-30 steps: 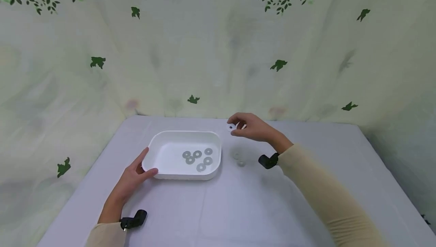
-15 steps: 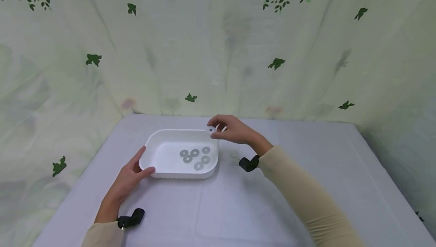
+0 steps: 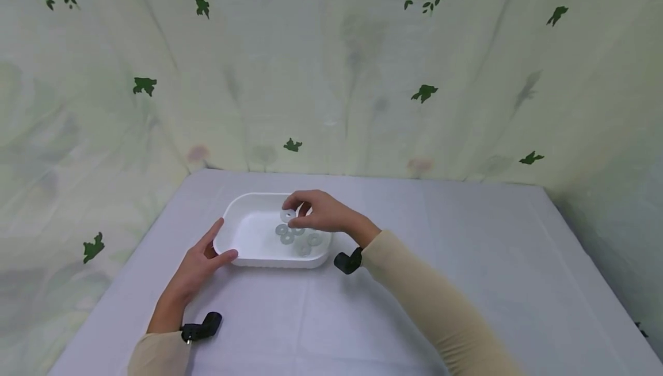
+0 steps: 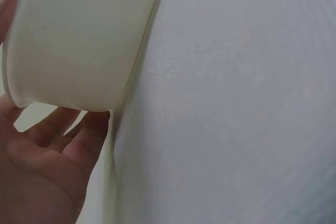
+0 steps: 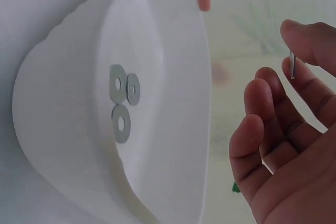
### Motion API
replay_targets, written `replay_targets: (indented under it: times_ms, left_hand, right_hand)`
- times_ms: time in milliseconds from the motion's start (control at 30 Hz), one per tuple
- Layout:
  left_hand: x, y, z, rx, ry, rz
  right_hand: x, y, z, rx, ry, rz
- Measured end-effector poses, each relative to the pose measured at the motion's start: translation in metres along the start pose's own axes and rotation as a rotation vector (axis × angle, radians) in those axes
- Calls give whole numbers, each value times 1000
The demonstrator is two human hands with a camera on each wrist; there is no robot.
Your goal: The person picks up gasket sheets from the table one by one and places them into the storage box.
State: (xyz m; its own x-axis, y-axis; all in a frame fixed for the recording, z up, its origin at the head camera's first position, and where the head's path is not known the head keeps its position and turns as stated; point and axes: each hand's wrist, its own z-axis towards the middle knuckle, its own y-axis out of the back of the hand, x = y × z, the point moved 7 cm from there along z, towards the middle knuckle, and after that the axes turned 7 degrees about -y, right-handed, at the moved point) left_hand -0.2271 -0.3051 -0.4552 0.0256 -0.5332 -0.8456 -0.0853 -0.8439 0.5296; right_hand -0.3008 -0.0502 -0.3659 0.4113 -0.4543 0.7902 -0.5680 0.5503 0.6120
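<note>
My left hand (image 3: 193, 275) holds the left end of a white rectangular tray (image 3: 247, 235), its thumb and fingers spread along the rim and side. In the left wrist view the fingers (image 4: 89, 135) press against the tray's outer wall. Above the tray's right half, my right hand (image 3: 328, 213) pinches a flat metal washer (image 5: 293, 65) between thumb and index finger; the right wrist view shows it edge-on. Several grey washers (image 3: 281, 230) lie flat on the tray floor below, partly covered by the right hand in the head view.
A white cloth covers the table (image 3: 456, 261). Behind it hangs a pale curtain (image 3: 331, 76) with printed leaves. Black wrist cameras (image 3: 203, 327) sit on both wrists, the right one close to the tray's right end.
My right hand has carried the washer leftward, from beyond the tray's right end to over its inside. My left hand keeps its hold. The right wrist now covers where loose washers lay on the table.
</note>
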Motion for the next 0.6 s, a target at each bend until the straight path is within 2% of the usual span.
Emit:
replay_targets:
  times_ms: [267, 600]
  left_hand:
    - [0, 2, -1, 2, 21, 9]
    - [-1, 0, 1, 10, 14, -3]
  right_hand:
    - [4, -21, 5, 1, 37, -16]
    - [-1, -27, 2, 33, 43, -29]
